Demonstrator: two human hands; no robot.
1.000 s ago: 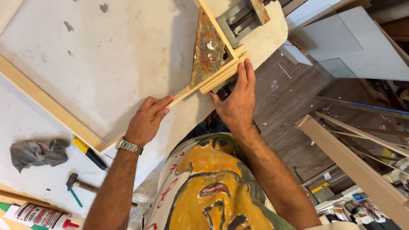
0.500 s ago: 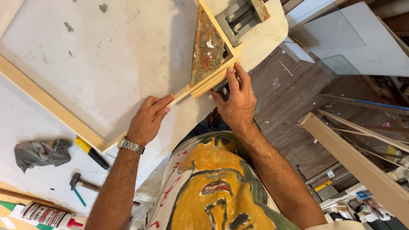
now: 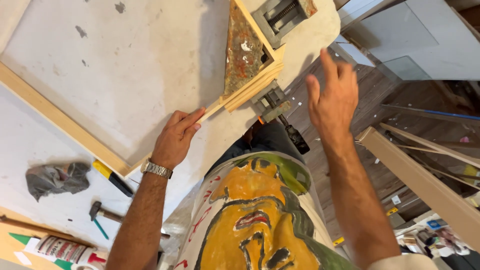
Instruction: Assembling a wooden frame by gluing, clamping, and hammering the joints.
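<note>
A thin wood strip [image 3: 227,102] was held by the left hand [image 3: 176,136], with the fingers pinched shut on its near end. The strip lay along the edge of a big wood frame [image 3: 60,120] on the white tabletop [image 3: 30,145], and its far end sat at the corner, by the gray clamp [image 3: 272,102]. The right hand [image 3: 334,97] was up in the air over the floor, fingers spread apart, with nothing in it.

The strip looked light and stiff, not bendy (though thin wood like that could likely snap if it were pushed hard in the middle). It looked dry and rough, so it would probably not slip. A good place to hold it seemed to be the long flat sides, near the end, as was done here.

A gray rag [image 3: 55,177], a small hammer [image 3: 102,212] and a glue tube [image 3: 62,247] were seen nearby on the tabletop.
</note>
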